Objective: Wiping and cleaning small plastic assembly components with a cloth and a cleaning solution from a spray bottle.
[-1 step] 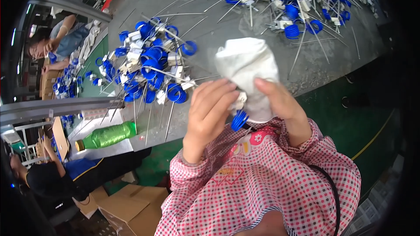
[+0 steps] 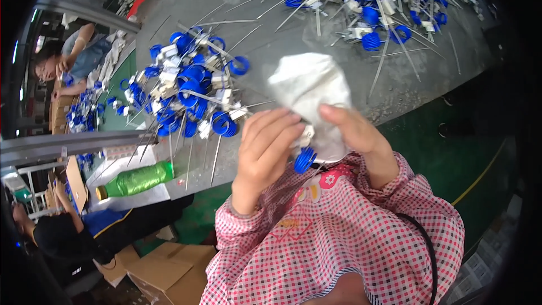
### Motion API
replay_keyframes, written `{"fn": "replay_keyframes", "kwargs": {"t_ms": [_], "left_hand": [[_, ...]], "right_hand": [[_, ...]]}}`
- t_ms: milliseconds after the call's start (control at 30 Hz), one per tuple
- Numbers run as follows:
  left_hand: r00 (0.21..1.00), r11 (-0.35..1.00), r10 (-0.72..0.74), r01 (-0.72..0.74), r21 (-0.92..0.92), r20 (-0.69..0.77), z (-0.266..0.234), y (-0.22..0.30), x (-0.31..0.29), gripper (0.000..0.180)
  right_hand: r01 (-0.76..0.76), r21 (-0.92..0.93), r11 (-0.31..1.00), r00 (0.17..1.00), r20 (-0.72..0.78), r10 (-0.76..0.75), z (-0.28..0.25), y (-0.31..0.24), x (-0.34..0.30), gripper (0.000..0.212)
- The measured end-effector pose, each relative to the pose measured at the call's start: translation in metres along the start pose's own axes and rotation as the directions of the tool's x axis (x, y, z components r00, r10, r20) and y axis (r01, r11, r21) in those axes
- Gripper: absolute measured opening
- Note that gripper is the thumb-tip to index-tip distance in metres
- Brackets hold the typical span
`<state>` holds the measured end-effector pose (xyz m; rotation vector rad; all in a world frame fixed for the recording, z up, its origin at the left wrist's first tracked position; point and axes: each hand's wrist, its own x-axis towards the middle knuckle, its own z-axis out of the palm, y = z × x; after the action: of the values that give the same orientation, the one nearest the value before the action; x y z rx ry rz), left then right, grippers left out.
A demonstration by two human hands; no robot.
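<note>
In front of my chest, my left hand point(image 2: 265, 149) closes its fingers on a small white part with a coil of blue wire point(image 2: 305, 160) hanging below it. Opposite, my right hand point(image 2: 358, 138) grips a crumpled white cloth point(image 2: 313, 82), thumb on its near face. The cloth lies right behind the white part; whether the two touch is hard to tell. To the left of my hands, a heap of blue coils with white blocks and thin metal strips point(image 2: 192, 85) sits on the grey table point(image 2: 248, 39).
Another heap of similar coil parts point(image 2: 370, 14) spreads along the table's far right. A green bottle with a yellow cap point(image 2: 138, 179) lies at the left edge. Two people work at left, one holding a blue coil point(image 2: 68, 79). An open cardboard box point(image 2: 169, 268) stands on the floor.
The whole view has shifted slightly. Both hands keep their grip on the coil part and the cloth, with the cloth's shape a little altered.
</note>
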<state>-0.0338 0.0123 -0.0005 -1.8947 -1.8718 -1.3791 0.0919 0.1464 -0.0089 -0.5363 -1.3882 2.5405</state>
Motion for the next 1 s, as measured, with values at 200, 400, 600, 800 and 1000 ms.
{"fn": "replay_keyframes", "kwargs": {"t_ms": [200,400,600,800,1000], "left_hand": [[0.985,0.987,0.152,-0.156,0.043,0.086,-0.005,0.017,-0.007,0.03],[0.985,0.969,0.164,-0.17,0.179,0.05,-0.008,0.012,-0.018,0.034],[0.891,0.831,-0.396,0.45,-0.326,0.22,-0.016,0.022,0.001,0.031],[0.935,0.935,-0.353,0.352,0.052,0.021,0.01,0.034,0.012,0.048],[0.953,0.952,-0.304,0.303,-0.035,-0.021,0.011,0.028,0.005,0.048]], "right_hand": [[-0.059,-0.006,0.998,0.96,0.273,0.059,-0.008,0.012,0.013,0.035],[0.255,-0.091,0.963,0.903,0.377,-0.204,-0.007,0.009,0.01,0.045],[0.361,-0.082,0.929,0.932,0.062,-0.357,-0.003,0.0,0.005,0.04],[0.349,-0.006,0.937,0.937,-0.005,-0.349,0.002,-0.004,0.001,0.036],[0.42,-0.057,0.906,0.905,-0.048,-0.423,0.0,-0.003,0.001,0.038]]}}
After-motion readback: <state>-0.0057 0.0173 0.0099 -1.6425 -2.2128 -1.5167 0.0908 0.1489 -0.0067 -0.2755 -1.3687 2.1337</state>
